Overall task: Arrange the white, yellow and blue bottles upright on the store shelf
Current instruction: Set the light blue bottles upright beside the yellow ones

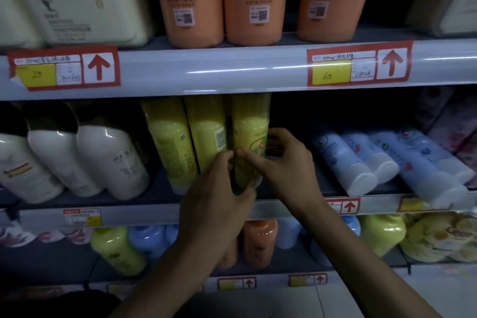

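As hands (214,196) (284,165) clasp, glossy rounded yellow bottle (250,124)

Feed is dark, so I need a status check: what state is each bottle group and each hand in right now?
rightmost yellow bottle: upright, gripped by both hands
left hand: grips it low down
right hand: grips its right side
other yellow bottles: upright
white bottles: upright
blue bottles: lying down, caps forward
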Demonstrator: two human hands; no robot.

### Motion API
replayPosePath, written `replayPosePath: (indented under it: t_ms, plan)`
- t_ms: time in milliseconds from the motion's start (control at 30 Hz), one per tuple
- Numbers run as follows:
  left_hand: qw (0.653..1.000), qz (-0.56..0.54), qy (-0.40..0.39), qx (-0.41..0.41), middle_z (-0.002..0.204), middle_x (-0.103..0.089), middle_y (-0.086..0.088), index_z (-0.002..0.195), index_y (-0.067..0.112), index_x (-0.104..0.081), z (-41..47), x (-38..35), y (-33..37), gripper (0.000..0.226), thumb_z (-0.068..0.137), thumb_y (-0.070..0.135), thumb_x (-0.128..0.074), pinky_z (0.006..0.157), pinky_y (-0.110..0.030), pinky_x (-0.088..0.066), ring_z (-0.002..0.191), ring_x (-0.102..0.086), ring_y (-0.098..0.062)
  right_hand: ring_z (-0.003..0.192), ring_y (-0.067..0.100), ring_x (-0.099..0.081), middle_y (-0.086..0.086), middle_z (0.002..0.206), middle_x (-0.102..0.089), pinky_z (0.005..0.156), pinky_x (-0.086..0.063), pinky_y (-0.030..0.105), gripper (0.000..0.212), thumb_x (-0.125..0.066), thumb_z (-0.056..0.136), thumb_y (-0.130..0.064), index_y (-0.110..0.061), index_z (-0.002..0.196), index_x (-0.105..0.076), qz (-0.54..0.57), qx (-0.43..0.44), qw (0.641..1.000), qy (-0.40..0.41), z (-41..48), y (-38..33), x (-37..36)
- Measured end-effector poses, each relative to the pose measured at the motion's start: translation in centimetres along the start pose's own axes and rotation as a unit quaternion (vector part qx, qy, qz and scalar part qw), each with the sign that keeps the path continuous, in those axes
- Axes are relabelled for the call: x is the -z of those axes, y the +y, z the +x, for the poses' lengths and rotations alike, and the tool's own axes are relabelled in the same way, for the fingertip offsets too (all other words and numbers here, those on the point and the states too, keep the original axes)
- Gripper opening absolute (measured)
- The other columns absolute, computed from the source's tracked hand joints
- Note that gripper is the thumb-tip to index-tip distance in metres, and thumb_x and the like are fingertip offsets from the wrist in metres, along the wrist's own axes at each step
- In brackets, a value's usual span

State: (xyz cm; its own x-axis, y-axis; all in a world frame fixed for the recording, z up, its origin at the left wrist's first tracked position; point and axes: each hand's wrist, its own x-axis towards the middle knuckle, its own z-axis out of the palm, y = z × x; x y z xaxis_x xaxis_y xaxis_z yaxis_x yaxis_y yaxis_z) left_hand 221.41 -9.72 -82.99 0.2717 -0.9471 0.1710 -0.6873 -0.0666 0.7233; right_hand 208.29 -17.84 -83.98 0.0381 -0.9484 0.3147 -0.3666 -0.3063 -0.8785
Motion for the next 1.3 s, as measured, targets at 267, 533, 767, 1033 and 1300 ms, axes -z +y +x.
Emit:
replayPosePath:
  t_ms: [267, 533, 767, 1033, 1300]
  plan:
    - [0.996, -0.004, -0.093, -0.016, 0.109, -0.067, 0.022, 0.121, 0.034, -0.07, -1.7, 0.9, 0.0, 0.033, 0.089, 0.038, -0.076, 0.098, -0.034, -0.055, 0.113, -0.064, -0.007, 0.118, 0.016, -0.063, 0.0, 0.13, -0.067, 0.099, -0.055, 0.041, 0.068, -0.088, 0.079, -0.03, -0.019, 0.139, -0.058, -0.105, 0.028, 0.994, -0.031, -2.7, 1.2, 2.9]
    - [0.985, 0.039, -0.07, -0.15, 0.135, -0.062, 0.004, 0.138, 0.028, -0.061, -4.3, -0.7, 1.9, 0.049, 0.092, 0.042, -0.071, 0.101, -0.034, -0.05, 0.124, -0.059, -0.014, 0.118, 0.031, -0.061, 0.011, 0.134, -0.06, 0.087, -0.046, 0.034, 0.065, -0.081, 0.08, -0.022, -0.015, 0.14, -0.058, -0.275, 0.026, 0.961, -0.02, -7.6, -0.1, 8.9]
    - [0.976, 0.02, -0.094, -0.194, 0.129, -0.06, 0.01, 0.136, 0.032, -0.061, -5.9, -4.2, 4.4, 0.046, 0.093, 0.046, -0.065, 0.098, -0.037, -0.052, 0.12, -0.06, -0.014, 0.111, 0.033, -0.063, 0.01, 0.13, -0.059, 0.081, -0.047, 0.034, 0.059, -0.077, 0.084, -0.023, -0.02, 0.14, -0.057, -0.289, -0.044, 0.956, -0.008, -8.9, -0.6, 13.3]
    - [0.969, 0.099, -0.099, -0.201, 0.129, -0.06, 0.005, 0.139, 0.036, -0.05, -2.7, -8.3, 8.7, 0.048, 0.094, 0.044, -0.062, 0.092, -0.04, -0.052, 0.119, -0.061, -0.024, 0.108, 0.024, -0.068, 0.008, 0.122, -0.07, 0.081, -0.047, 0.026, 0.054, -0.077, 0.088, -0.023, -0.016, 0.138, -0.06, -0.24, -0.11, 0.964, 0.02, -7.3, 2.5, 17.3]
    - [0.981, 0.095, -0.118, -0.119, 0.129, -0.07, -0.001, 0.138, 0.028, -0.049, -0.2, -13.2, 9.2, 0.047, 0.096, 0.047, -0.059, 0.091, -0.042, -0.054, 0.117, -0.066, -0.029, 0.099, 0.028, -0.071, 0.008, 0.112, -0.072, 0.085, -0.058, 0.048, 0.049, -0.073, 0.091, -0.024, -0.013, 0.136, -0.055, -0.189, -0.113, 0.975, -0.008, -5.4, 4.3, 16.2]
